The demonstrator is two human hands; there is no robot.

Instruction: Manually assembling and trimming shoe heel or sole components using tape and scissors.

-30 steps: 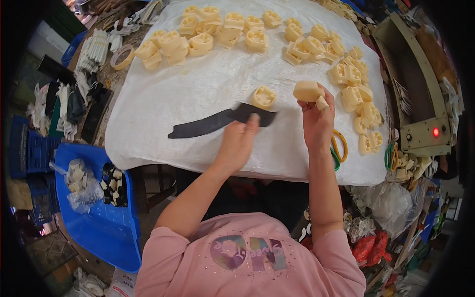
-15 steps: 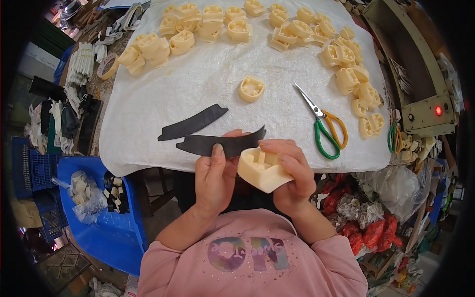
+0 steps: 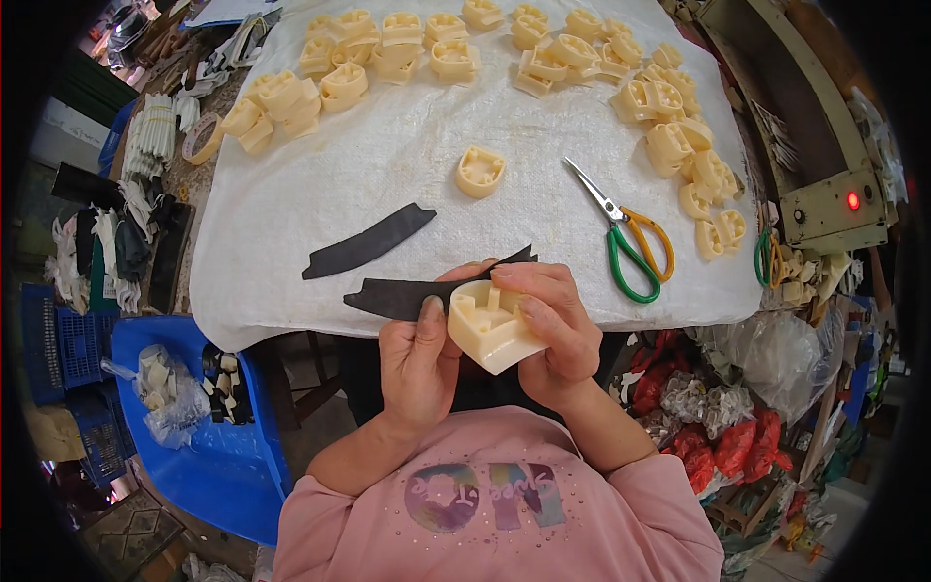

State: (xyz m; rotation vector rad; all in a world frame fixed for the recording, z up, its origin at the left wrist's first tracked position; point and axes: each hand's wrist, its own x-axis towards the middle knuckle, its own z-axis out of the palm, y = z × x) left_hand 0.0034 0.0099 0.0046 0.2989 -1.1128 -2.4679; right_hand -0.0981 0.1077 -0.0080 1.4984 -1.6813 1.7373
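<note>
My left hand [image 3: 424, 354] pinches a black curved strip [image 3: 400, 299] between thumb and fingers at the table's front edge. My right hand [image 3: 555, 330] grips a cream plastic heel-shaped piece [image 3: 483, 330], hollow side up with small posts inside. The strip lies against the far side of this piece, and its right end sticks out behind my right fingers. A second black strip [image 3: 369, 241] lies flat on the white cloth beyond my left hand. One more cream piece [image 3: 481, 172] rests alone farther up, and scissors [image 3: 630, 238] with green and yellow handles lie to the right.
Many cream pieces [image 3: 454, 60] line the far and right sides of the white cloth [image 3: 262, 223]. A metal box with a red light [image 3: 853, 201] stands at right. At lower left is a blue chair [image 3: 194, 485] holding bags; red bags [image 3: 722, 454] lie at lower right.
The cream piece in my right hand has moved left against the black strip, which was apart from it before. The whole view has shifted slightly.
</note>
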